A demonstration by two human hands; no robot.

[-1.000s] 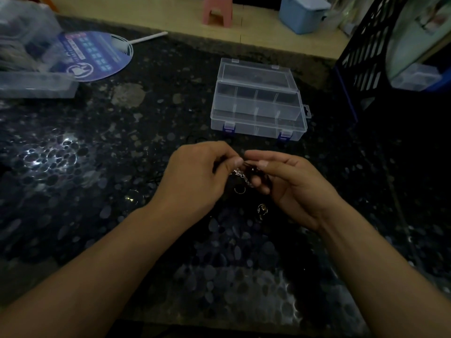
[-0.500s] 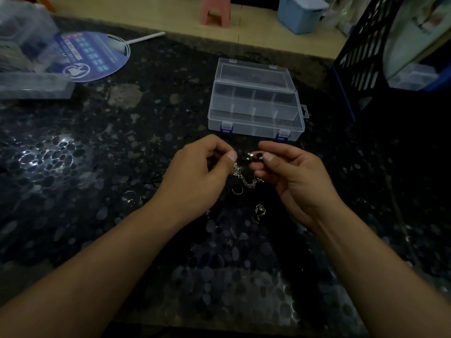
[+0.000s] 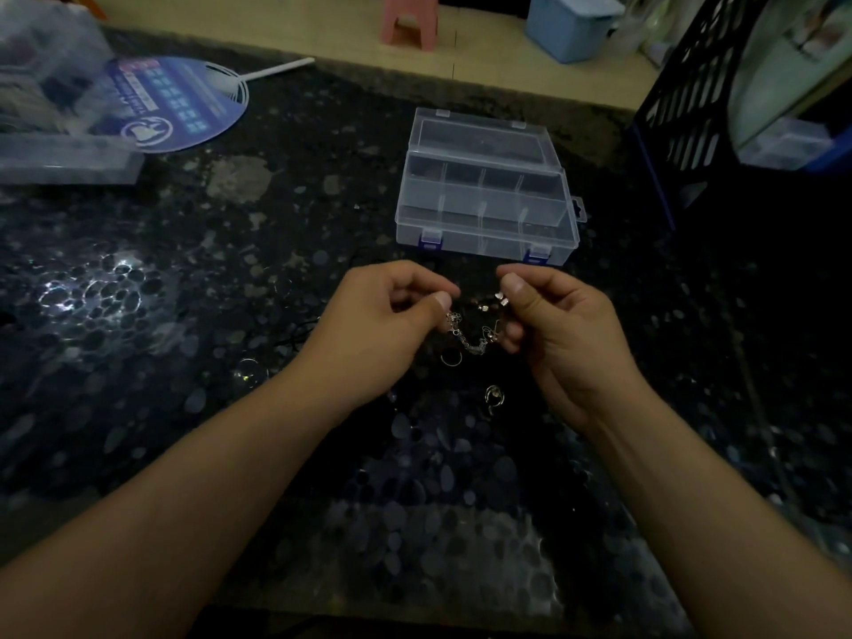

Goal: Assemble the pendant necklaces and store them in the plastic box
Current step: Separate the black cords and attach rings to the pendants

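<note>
A thin silver necklace chain (image 3: 470, 336) sags between my two hands above the dark speckled table. My left hand (image 3: 382, 334) pinches one end of it between thumb and forefinger. My right hand (image 3: 558, 329) pinches the other end, where small metal end pieces (image 3: 500, 299) show. Below the chain a small silver ring (image 3: 451, 358) and a round pendant (image 3: 494, 395) lie on the table. The clear plastic box (image 3: 488, 196), with dividers and blue latches, stands just beyond my hands, its lid open toward the back.
A round blue hand fan (image 3: 175, 103) and a clear container (image 3: 55, 108) lie at the far left. A dark lattice crate (image 3: 691, 94) stands at the right. A glass dome piece (image 3: 249, 371) rests left of my left wrist. Pink stool (image 3: 410, 20) and blue bin (image 3: 571, 25) sit on the floor behind.
My hands have drawn apart, left one leftward and right one rightward, stretching the chain out between them so it hangs in a loop.
</note>
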